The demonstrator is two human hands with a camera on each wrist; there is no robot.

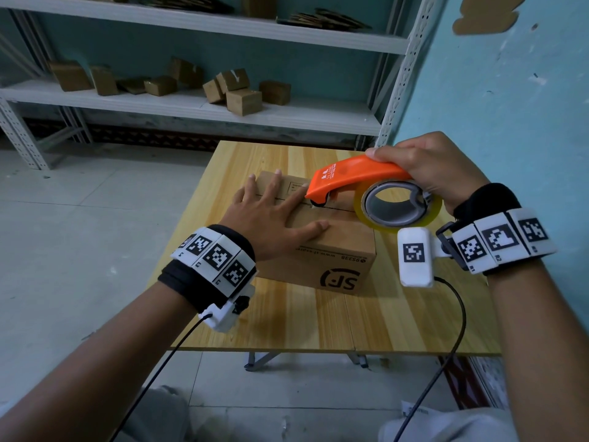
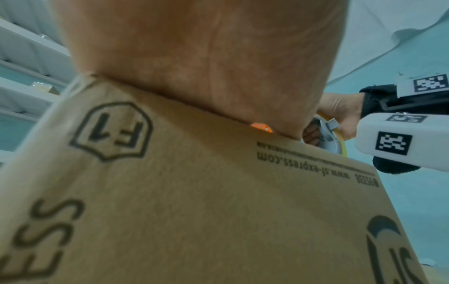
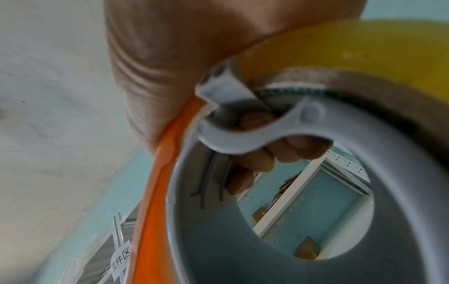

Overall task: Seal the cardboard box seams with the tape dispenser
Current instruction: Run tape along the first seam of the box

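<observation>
Head view shows the left hand (image 1: 271,215), fingers spread flat, pinning the cardboard box (image 1: 322,247) mid-tabletop while the right hand (image 1: 427,167) grips the orange tape dispenser (image 1: 353,177) on the centre seam; next, probably a steady pull along it.

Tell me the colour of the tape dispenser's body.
Orange; the tape dispenser shows best in the head view, gripped by the right hand.
</observation>
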